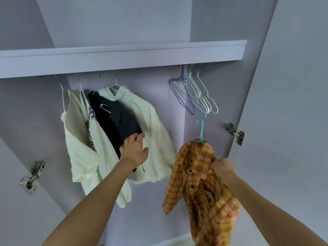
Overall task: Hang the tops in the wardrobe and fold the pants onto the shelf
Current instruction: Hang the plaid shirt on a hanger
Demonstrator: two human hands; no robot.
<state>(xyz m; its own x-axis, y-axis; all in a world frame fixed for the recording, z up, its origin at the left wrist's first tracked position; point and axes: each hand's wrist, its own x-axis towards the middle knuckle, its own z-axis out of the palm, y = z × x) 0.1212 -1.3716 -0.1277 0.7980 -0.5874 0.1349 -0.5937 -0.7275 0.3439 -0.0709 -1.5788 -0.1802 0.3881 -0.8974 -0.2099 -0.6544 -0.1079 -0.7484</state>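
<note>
Orange plaid shirt, soft and limp on its teal hanger, is pinched at the shoulder by right hand; left hand, fingers spread, pushes hung tops aside.

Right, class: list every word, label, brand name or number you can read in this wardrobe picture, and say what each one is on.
There is no text that can be read.
The dark top has a small pale mark near its collar, too blurred to read.
The orange checked shirt has a small dark mark on its front, too blurred to tell if it is lettering.
The bare hangers, shelf edge and door hinges show no writing.
</note>
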